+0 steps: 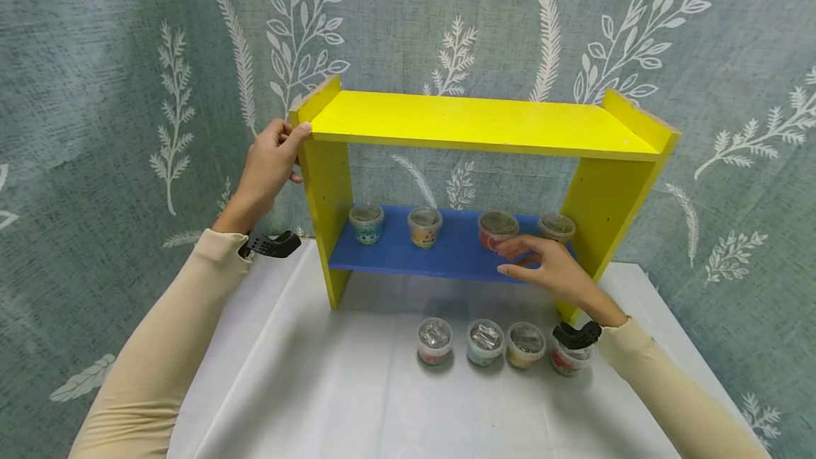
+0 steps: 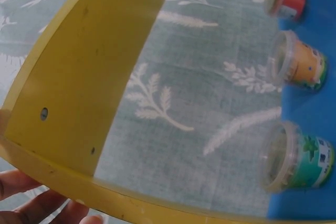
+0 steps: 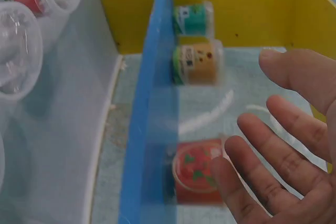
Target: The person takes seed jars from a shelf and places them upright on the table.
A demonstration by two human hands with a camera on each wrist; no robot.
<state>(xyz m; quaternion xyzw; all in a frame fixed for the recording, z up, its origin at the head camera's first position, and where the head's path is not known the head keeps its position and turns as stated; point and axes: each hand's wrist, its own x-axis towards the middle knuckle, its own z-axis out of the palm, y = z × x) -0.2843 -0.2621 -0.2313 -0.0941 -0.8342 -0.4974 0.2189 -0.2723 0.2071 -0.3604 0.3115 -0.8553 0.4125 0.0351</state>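
Observation:
My left hand [image 1: 270, 159] grips the upper left corner of a yellow shelf unit [image 1: 472, 117], its thumb on the front edge. In the left wrist view, the fingers [image 2: 44, 205] lie along the outside of the side panel. My right hand [image 1: 542, 264] is held with fingers spread in front of a red-labelled plastic cup [image 1: 489, 239] on the blue shelf board [image 1: 408, 261]; nothing is in its grasp. In the right wrist view the fingertips overlap that cup [image 3: 197, 169], and contact is unclear. A green-labelled cup [image 1: 366, 225] and an orange-labelled cup [image 1: 423, 229] stand further left.
Another lidded cup [image 1: 557, 225] stands on the board at the right, partly behind my right hand. Below, several clear-lidded cups [image 1: 484, 342] form a row on the white tabletop [image 1: 319, 388]. The rightmost one is partly covered by my right wrist. A leaf-patterned curtain [image 1: 395, 20] hangs behind.

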